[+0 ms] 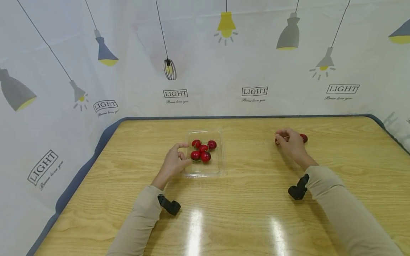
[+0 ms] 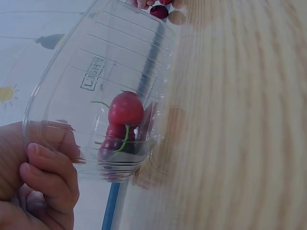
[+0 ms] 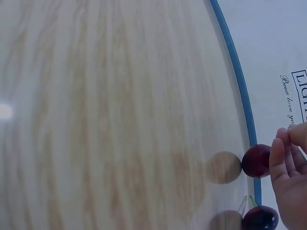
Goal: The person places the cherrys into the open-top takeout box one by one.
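Observation:
A clear plastic tray (image 1: pixel 221 167) sits mid-table with several red cherries (image 1: pixel 203 150) in it. My left hand (image 1: pixel 184 153) holds the tray's left rim, index finger above and thumb below. In the left wrist view its curled fingers (image 2: pixel 50 175) lie against the tray wall (image 2: pixel 96 72), with a stemmed cherry (image 2: pixel 125 109) inside. To the right my right hand (image 1: pixel 282 138) is curled over two loose cherries (image 1: pixel 303 138) on the wood. In the right wrist view its fingers (image 3: pixel 283 163) pinch together beside one cherry (image 3: pixel 256 160), and a second cherry (image 3: pixel 260 218) lies below it.
The wooden table (image 1: pixel 250 213) has a blue-grey border (image 1: pixel 83 170) and a white lamp-printed backdrop (image 1: pixel 256 64) on three sides. Black wrist cameras (image 1: pixel 169 205) hang under both sleeves.

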The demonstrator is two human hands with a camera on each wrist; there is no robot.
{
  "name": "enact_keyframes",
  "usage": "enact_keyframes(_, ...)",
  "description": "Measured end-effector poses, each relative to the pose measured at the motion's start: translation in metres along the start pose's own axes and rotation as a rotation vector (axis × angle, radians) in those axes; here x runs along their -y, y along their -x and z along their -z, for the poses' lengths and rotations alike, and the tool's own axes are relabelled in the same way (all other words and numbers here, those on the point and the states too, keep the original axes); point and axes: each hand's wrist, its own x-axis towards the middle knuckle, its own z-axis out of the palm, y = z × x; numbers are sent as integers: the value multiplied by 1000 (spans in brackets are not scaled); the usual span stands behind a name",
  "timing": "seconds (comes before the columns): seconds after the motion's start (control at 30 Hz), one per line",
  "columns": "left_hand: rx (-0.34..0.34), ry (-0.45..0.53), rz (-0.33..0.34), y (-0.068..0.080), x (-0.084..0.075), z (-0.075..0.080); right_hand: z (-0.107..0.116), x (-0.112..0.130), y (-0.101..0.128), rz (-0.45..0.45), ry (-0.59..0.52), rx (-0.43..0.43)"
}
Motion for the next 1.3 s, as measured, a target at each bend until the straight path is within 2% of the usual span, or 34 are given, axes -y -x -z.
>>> enact_keyframes(0.23,0,6,-5,0,0,1,0,-1,0,11,-35,-4)
enact_keyframes(0.47,-4,5,0,0,1,0,-1,-1,0,-16,-65,10)
enact_keyframes(0.77,-8,7,-10,0,2,0,-3,-4,1,-44,-167,-2)
enact_keyframes(1.03,-4,11,-9,-1,2,0,1,0,2,-33,-116,37)
enact_keyframes(1.3,-9,12,-17,-1,2,0,-1,1,1,-59,-108,53)
